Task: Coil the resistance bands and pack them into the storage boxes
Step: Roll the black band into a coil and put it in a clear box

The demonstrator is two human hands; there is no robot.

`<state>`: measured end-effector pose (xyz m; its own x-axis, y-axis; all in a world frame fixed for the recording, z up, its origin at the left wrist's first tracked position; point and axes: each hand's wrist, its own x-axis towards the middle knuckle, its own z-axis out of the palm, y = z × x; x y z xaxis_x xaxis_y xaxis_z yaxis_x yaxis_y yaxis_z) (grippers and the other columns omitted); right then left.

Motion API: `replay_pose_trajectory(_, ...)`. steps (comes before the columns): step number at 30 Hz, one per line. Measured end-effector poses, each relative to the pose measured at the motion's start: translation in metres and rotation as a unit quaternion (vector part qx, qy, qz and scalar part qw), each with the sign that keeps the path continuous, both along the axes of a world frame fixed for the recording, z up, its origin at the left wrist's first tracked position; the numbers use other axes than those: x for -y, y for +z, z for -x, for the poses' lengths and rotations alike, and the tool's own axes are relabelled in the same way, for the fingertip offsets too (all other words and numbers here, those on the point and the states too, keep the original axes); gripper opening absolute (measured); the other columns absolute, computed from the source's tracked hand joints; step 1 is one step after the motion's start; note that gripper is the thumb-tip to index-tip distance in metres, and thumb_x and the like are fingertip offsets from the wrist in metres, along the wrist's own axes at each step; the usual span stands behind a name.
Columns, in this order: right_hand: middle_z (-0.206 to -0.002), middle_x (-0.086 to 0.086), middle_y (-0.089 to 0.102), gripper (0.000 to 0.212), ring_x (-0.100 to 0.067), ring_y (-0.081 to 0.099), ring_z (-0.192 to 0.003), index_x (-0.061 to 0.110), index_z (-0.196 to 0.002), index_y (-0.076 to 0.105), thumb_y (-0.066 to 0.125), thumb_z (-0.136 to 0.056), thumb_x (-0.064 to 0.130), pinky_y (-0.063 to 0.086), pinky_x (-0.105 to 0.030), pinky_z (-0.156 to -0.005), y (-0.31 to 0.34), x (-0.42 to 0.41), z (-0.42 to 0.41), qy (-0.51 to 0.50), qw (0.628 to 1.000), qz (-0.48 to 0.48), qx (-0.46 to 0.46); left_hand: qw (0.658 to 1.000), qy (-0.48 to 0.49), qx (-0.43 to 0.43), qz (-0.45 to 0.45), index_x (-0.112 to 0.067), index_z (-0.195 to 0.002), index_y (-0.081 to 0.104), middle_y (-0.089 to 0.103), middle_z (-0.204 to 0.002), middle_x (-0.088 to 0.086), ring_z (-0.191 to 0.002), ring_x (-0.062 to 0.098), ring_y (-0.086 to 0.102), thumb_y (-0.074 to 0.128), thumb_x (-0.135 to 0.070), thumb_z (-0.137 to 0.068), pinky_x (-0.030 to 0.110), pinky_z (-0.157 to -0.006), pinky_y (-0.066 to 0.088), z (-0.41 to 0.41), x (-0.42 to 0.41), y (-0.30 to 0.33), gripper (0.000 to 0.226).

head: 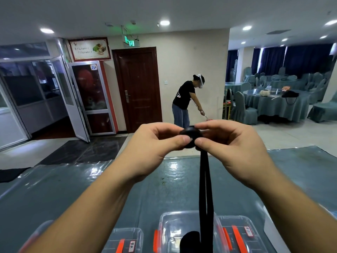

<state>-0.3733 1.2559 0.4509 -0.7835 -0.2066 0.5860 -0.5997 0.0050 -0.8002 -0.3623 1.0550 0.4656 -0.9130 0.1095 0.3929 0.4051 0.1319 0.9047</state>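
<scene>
A: Starting nearest — three clear plastic storage boxes sit in a row at the near edge of the table point(73, 189). Left box point(124, 240) and right box point(237, 236) are lidded, with orange strips and small white labels on top. Centre box point(175, 230) is open, orange latch on its left side.

B: Contents?

A: A dark rounded shape point(189, 240) shows at the centre box; cannot tell whether it lies inside. Contents of the lidded boxes not legible.

B: Surface?

A: Grey-green cloth under a glossy, wrinkled clear sheet; ceiling lights reflect off it.

B: The band?

A: Black resistance band point(206, 189), flat and matte. Its loose length hangs as a narrow loop down to the centre box. Upper end is wound into a small tight coil, held above the table. Left hand point(155, 143) pinches the coil between thumb and curled fingers; right hand point(231, 143) pinches it likewise from the other side.

B: Beyond?

A: Pale tiled floor, dark mat. A person in a black shirt point(184, 99) bends forward by a brown wooden door point(138, 86). Right, round tables point(273, 103) draped in grey-green, covered chairs.
</scene>
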Motion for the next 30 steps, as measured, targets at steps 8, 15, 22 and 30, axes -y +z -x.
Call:
replay_pose_trajectory(8, -0.098, 0.006, 0.081, 0.036, -0.015, 0.078, -0.094, 0.025, -0.107, 0.079, 0.075, -0.086, -0.004, 0.062, -0.038, -0.091, -0.003, 0.001, -0.001, -0.001, 0.999, -0.033, 0.011, 0.999, 0.004, 0.003, 0.051, -0.008, -0.098, 0.079, 0.080, -0.089, 0.010, -0.081, 0.016, 0.075, 0.079, -0.008, -0.086, 0.022, -0.072, 0.057, -0.004, -0.001, -0.003, 0.012)
replay_pose_trajectory(15, -0.091, -0.007, 0.081, 0.025, -0.025, 0.079, -0.089, 0.015, -0.100, 0.078, 0.080, -0.082, -0.003, 0.062, -0.049, -0.089, -0.001, 0.004, -0.001, -0.011, 0.999, 0.037, 0.002, 0.999, -0.007, 0.012, -0.030, -0.006, -0.095, 0.080, 0.079, -0.087, 0.014, -0.079, 0.019, 0.075, 0.078, -0.010, -0.080, 0.027, -0.079, 0.060, -0.004, -0.005, 0.003, 0.016)
replay_pose_trajectory(22, -0.100, 0.002, 0.081, 0.029, -0.017, 0.078, -0.097, 0.016, -0.110, 0.080, 0.074, -0.088, -0.003, 0.062, -0.039, -0.090, -0.005, 0.001, 0.001, -0.006, 1.000, 0.012, -0.005, 0.995, -0.016, 0.060, -0.075, -0.005, -0.097, 0.076, 0.076, -0.089, 0.013, -0.084, 0.022, 0.074, 0.074, -0.003, -0.088, 0.034, -0.084, 0.061, -0.002, -0.011, -0.004, 0.009)
replay_pose_trajectory(30, -0.096, -0.005, 0.081, 0.031, -0.024, 0.078, -0.093, 0.017, -0.108, 0.078, 0.077, -0.083, -0.003, 0.063, -0.040, -0.086, -0.001, 0.003, 0.003, 0.011, 0.999, 0.053, 0.001, 0.996, -0.010, 0.047, -0.081, -0.010, -0.090, 0.079, 0.077, -0.085, 0.011, -0.079, 0.017, 0.072, 0.079, -0.016, -0.076, 0.022, -0.070, 0.056, -0.002, -0.010, 0.007, 0.015)
